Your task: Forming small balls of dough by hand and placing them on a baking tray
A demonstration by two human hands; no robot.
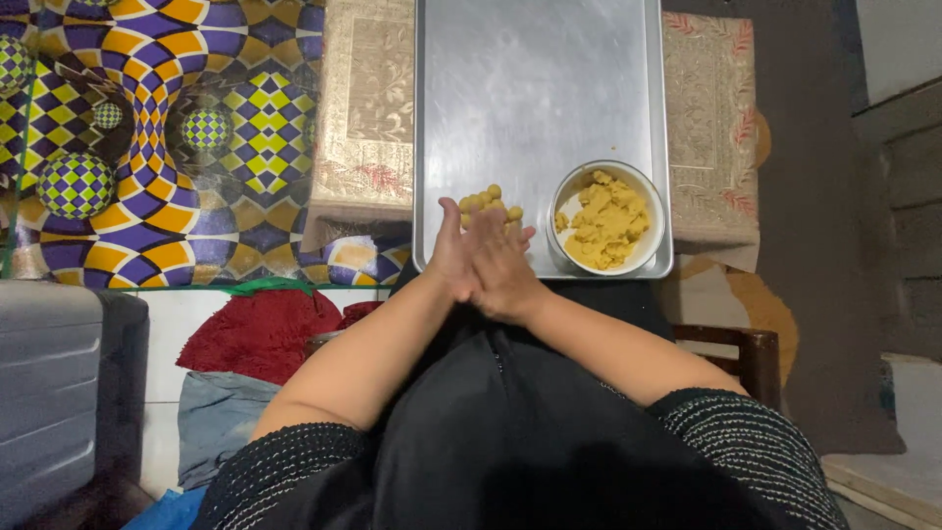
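My left hand [453, 253] and right hand [502, 267] press flat together, contents unseen, near the dough balls [486, 201] left of the dough bowl [608, 218] on the steel tray [520, 88].

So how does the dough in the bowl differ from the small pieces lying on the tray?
The dough in the bowl is one rough, lumpy mass; the small pieces are separate rounded balls. The mass sits inside the white bowl, while the balls lie clustered on the bare metal tray, just beyond the pressed-together hands. The mass is far larger. Both are the same yellow.
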